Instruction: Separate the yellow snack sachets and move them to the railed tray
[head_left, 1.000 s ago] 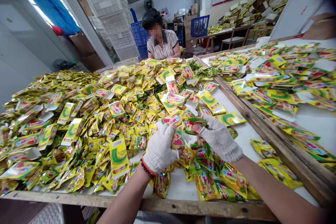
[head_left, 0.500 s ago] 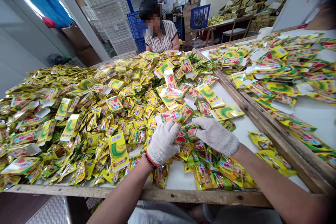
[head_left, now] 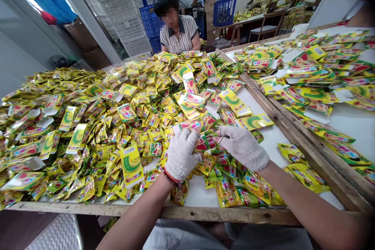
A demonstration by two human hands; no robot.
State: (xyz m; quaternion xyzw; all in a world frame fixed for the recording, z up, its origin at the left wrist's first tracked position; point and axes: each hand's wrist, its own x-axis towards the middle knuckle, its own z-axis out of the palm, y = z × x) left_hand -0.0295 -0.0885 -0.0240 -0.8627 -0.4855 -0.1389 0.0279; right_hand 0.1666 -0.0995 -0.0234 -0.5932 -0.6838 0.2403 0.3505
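Observation:
My left hand (head_left: 182, 155), in a white knit glove with bare fingertips, is over the pile with fingers apart and thumb out. Just beyond its fingertips lies a small yellow carton (head_left: 187, 125). A red-and-green candy packet (head_left: 201, 143) lies between my two hands, beside the left fingers. My right hand (head_left: 242, 146), gloved the same way, has its thumb and fingers pinched together near that packet. What the pinch holds, if anything, is too small to make out. Yellow pineapple packets (head_left: 227, 193) lie below my right hand.
Loose packets and flat cartons cover the left of the table. A wooden divider (head_left: 281, 119) runs along the right, with more cartons (head_left: 307, 74) beyond it. A wooden edge (head_left: 222, 214) borders the front. Opposite sits a person in a striped shirt (head_left: 180, 37).
My left fingers have spread and lifted a little from the red-and-green packet. My right hand has shifted slightly right, its fingers drawing closer together. The view has tilted slightly.

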